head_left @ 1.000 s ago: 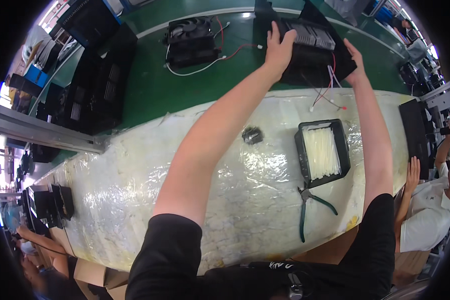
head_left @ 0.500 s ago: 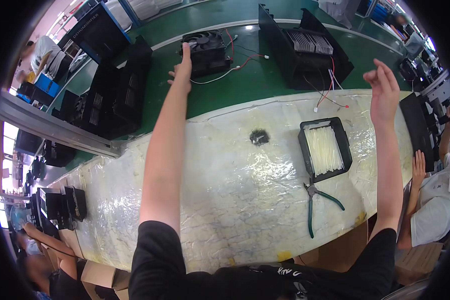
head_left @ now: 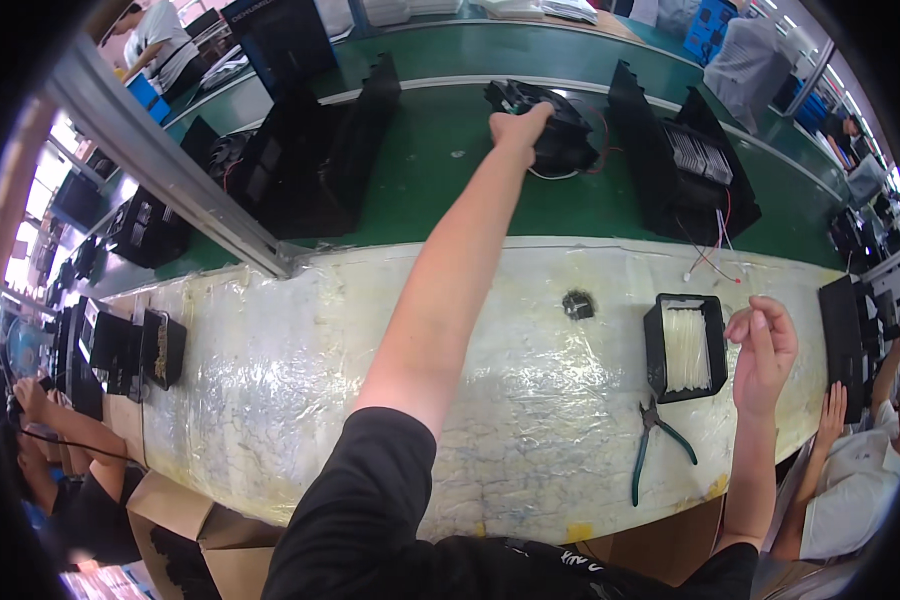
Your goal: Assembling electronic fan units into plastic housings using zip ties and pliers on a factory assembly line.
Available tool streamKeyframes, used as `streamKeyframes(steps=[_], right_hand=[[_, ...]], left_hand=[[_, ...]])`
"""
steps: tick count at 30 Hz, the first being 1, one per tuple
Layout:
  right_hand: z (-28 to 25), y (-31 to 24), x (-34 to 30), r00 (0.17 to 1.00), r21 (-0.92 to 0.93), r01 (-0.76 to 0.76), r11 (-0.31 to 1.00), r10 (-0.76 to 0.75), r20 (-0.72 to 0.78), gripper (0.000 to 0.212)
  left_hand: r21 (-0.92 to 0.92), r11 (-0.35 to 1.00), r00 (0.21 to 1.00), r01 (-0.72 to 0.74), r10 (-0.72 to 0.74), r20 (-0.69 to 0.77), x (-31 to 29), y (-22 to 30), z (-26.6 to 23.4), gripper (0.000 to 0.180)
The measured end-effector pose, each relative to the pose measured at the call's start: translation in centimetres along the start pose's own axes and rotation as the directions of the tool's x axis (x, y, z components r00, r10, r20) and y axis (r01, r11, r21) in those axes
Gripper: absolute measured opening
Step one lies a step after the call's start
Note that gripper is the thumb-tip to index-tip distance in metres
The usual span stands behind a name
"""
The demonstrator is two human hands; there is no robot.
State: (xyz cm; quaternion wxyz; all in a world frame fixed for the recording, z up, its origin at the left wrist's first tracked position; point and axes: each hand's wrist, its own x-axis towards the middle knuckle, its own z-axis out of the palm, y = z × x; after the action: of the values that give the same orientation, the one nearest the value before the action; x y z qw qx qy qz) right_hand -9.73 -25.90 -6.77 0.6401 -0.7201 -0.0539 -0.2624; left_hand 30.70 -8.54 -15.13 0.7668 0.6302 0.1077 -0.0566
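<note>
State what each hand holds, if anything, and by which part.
The left hand grips the black fan unit on the green belt at its near left edge. The right hand holds nothing visible, beside the tray of white ties.

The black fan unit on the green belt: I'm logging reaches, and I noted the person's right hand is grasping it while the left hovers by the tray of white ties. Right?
No. The head view shows the left hand on the black fan unit; the right hand hovers by the tray of white ties.

A single head-worn fisheye view is given; the scene is seen from above, looking down and forward across the counter (head_left: 530, 440); the near edge is closest; straight lines are bent toward the rim.
</note>
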Motion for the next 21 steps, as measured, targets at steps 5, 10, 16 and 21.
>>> streamKeyframes(steps=[5, 10, 16, 21], right_hand=[[0.2, -1.4, -0.7, 1.000, 0.005, -0.014, 1.000, 0.014, -0.021, 0.021], [5.6, -6.8, 0.8, 0.967, -0.236, 0.176, 0.956, -0.124, 0.222, 0.044], [15.3, -11.5, 6.1, 0.633, -0.409, 0.771, 0.488, -0.520, 0.573, 0.099], [20.4, -16.8, 1.1, 0.630, -0.067, -0.005, 0.998, 0.055, 0.775, 0.097]], left_hand=[[0.038, 0.997, 0.998, -0.061, 0.061, 0.004, -6.1, 2.9, -2.3, 0.065], [0.136, 0.881, 0.868, -0.454, 0.403, 0.290, -18.6, 8.8, -12.1, 0.045], [0.315, 0.389, 0.500, -0.866, 0.659, 0.562, -35.1, 11.7, -22.6, 0.047], [0.332, 0.487, 0.580, -0.808, 0.555, 0.597, -44.3, 10.9, -29.2, 0.047]])
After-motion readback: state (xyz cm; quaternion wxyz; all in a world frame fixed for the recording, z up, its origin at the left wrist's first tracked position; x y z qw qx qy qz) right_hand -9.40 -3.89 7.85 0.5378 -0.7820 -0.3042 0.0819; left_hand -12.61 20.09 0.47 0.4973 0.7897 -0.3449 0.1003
